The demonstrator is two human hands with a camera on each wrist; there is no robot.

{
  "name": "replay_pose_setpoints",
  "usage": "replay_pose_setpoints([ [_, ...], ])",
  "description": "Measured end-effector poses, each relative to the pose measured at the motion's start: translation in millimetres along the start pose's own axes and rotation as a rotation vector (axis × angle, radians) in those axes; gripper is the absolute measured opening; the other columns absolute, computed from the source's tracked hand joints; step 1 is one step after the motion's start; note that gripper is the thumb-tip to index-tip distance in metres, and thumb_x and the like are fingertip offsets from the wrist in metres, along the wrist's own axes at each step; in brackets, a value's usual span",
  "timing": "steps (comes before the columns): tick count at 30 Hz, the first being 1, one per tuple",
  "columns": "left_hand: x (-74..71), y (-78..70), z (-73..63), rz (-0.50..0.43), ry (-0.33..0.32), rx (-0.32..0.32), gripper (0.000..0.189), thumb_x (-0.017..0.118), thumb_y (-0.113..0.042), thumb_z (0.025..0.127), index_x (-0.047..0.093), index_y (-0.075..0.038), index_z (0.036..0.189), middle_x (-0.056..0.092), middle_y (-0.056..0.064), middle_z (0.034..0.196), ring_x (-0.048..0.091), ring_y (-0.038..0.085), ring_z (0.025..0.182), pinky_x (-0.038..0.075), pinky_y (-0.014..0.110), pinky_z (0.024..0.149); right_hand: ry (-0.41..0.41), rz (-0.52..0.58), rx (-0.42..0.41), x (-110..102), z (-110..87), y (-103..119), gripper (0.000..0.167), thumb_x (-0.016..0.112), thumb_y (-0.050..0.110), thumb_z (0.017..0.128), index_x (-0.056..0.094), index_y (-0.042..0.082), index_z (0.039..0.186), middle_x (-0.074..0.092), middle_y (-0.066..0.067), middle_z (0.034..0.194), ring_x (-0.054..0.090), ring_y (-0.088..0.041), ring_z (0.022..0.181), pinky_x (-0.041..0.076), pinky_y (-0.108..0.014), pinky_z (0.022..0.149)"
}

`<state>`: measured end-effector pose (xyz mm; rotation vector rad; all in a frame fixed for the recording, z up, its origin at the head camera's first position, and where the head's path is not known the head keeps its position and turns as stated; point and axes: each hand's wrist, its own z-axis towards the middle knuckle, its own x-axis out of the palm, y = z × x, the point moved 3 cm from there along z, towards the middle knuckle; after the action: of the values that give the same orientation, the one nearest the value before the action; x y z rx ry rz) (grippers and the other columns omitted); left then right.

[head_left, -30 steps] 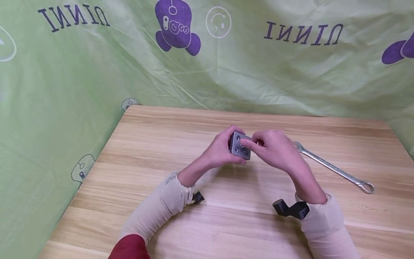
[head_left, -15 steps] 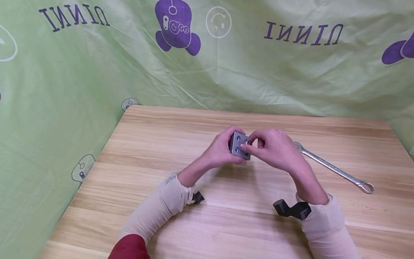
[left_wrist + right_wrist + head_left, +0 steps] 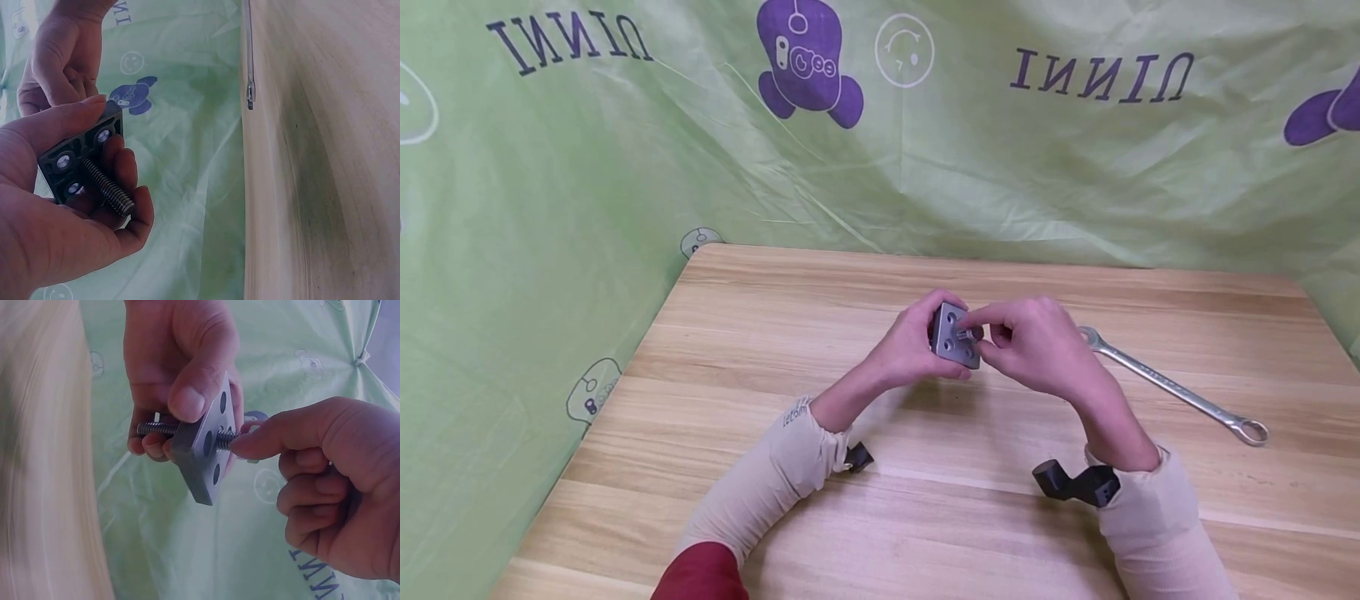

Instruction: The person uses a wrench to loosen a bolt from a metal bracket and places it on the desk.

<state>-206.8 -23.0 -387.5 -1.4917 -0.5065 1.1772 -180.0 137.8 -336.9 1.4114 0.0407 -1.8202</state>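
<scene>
My left hand (image 3: 917,346) grips a small square grey plate (image 3: 950,354) by its edges, raised above the table. Round holes mark its smooth face; in the left wrist view the dark back shows metal-lined holes. A threaded bolt (image 3: 223,439) passes through the middle, and its long free end (image 3: 109,187) sticks out behind, beside my left fingers. At the smooth face, the index finger and thumb of my right hand (image 3: 1037,346) pinch round the bolt's dark head. My other right fingers (image 3: 309,487) are curled in. That head is mostly hidden in the right wrist view.
A long combination wrench (image 3: 1172,386) lies on the wooden table (image 3: 760,333), right of my right hand. A green printed curtain (image 3: 1000,183) hangs behind the table and along its left side. Black camera mounts (image 3: 1075,486) stick out from both sleeves.
My right thumb has drawn back from the plate's face while the index finger has reached forward over the bolt, leaving more of its head visible. The left hand and plate stay in place.
</scene>
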Motion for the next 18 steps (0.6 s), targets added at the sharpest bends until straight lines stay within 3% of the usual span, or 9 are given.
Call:
replay_pose_setpoints([
  [4,-1.2,-1.2,0.3,0.0,-0.004,0.001,0.071,0.088,0.0,0.065,0.052,-0.007,0.126,0.066,0.015,0.111,0.062,0.017,0.094,0.05,0.02,0.08,-0.062,-0.03,-0.103,0.4,-0.7,0.8,0.034,0.065,-0.009,0.072,0.08,0.017,0.089,0.048,0.007,0.054,0.036,-0.003,0.053,0.031,-0.02,0.051],
  [9,-0.6,-1.0,1.4,0.006,-0.002,0.007,0.07,0.087,0.001,0.064,0.053,-0.006,0.125,0.066,0.015,0.111,0.061,0.016,0.093,0.05,0.02,0.079,-0.053,-0.042,-0.119,-0.1,-1.6,-1.5,0.032,0.067,-0.007,0.072,0.079,0.016,0.092,0.045,0.008,0.054,0.035,-0.002,0.052,0.03,-0.02,0.051],
  [14,-0.4,-0.4,1.1,-0.008,0.0,0.014,0.07,0.087,0.002,0.064,0.052,-0.005,0.124,0.066,0.016,0.109,0.061,0.015,0.09,0.051,0.021,0.077,0.005,0.011,-0.012,-4.4,-1.9,-3.0,0.029,0.078,0.012,0.082,0.074,0.014,0.11,0.043,0.007,0.056,0.037,-0.003,0.052,0.031,-0.022,0.051],
  [18,-0.8,0.1,0.0,-0.001,-0.007,0.004,0.07,0.087,0.002,0.064,0.053,-0.005,0.124,0.064,0.015,0.106,0.06,0.015,0.088,0.051,0.021,0.075,0.04,0.018,0.14,-6.8,0.5,-3.8,0.025,0.072,0.037,0.091,0.073,0.018,0.107,0.046,0.004,0.057,0.04,-0.009,0.052,0.032,-0.026,0.051],
])
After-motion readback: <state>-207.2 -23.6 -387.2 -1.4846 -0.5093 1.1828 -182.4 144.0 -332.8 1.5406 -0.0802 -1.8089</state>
